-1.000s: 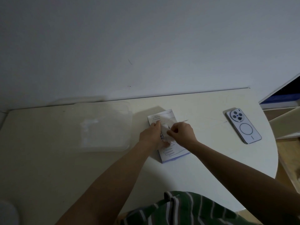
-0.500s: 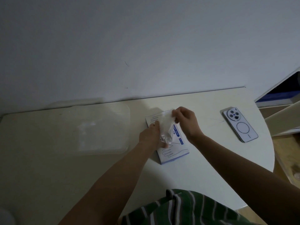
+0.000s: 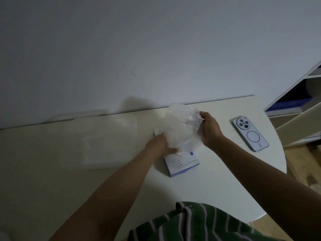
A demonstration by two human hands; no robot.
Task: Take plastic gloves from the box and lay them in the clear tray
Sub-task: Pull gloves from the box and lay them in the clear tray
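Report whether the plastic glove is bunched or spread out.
Spread out: the glove fans wide between the right hand pinching it and the left hand.

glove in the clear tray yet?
No, the right hand pinches the glove up over the box, well apart from the clear tray on the left.

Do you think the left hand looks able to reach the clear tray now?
Likely yes: the left hand rests on the box beside the clear tray, nothing visible between; the right hand holds the glove.
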